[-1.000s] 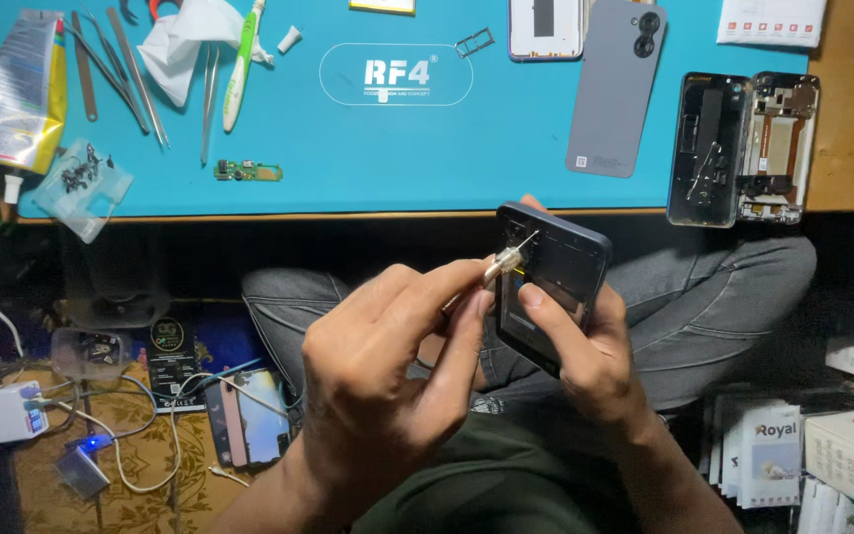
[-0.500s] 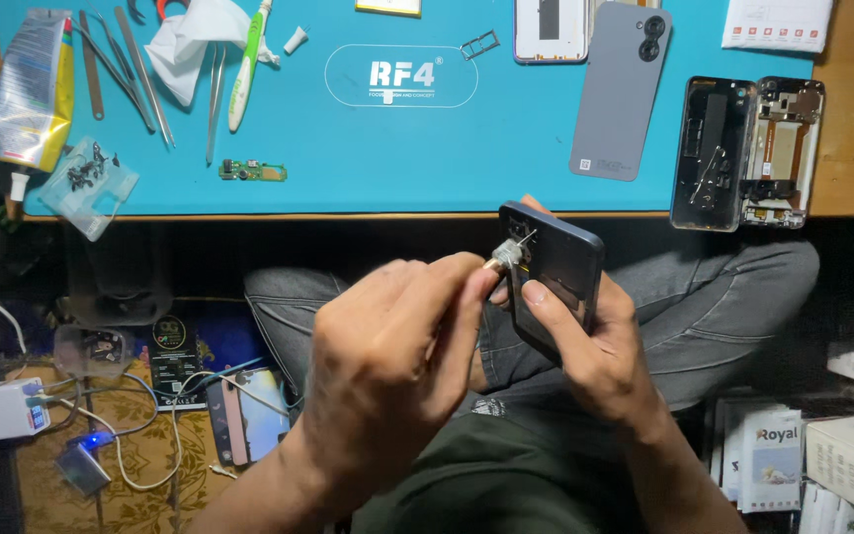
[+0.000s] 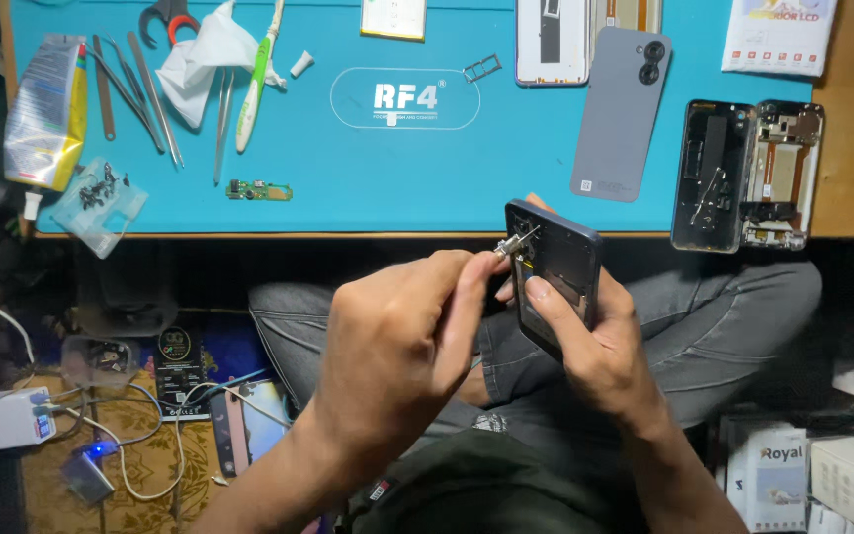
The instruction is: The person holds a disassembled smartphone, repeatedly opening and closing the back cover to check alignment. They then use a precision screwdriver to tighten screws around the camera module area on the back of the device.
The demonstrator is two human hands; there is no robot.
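Since 1 second ago almost nothing has shifted: both of my hands sit in the same spot over my lap, just below the near edge of the blue mat (image 3: pixel 368 198), and the phone frame (image 3: pixel 557 272) has tipped only slightly.

My right hand (image 3: pixel 600 361) is closed around the phone frame from below, thumb pressed on its open face, holding it with its long axis running roughly up and down, top end tilted away from me toward the mat's near edge. My left hand (image 3: pixel 392 346) is closed in a pinch on a small metal tool (image 3: pixel 514 243); I think it is a short screwdriver or tweezer tip, but it is too small to tell for sure.

The relation that matters: the tool's tip lies to the right of my left fingertips and meets the frame at its upper left corner. The tool points up and to the right, crossing the frame's long axis at a slant. My left hand is the nearer one to that corner; my right only steadies.

On the mat, well apart, lie a grey back cover (image 3: pixel 625 114), 2 opened phone bodies (image 3: pixel 748 176) at the right edge, and tweezers (image 3: pixel 140 89) near the far left corner.
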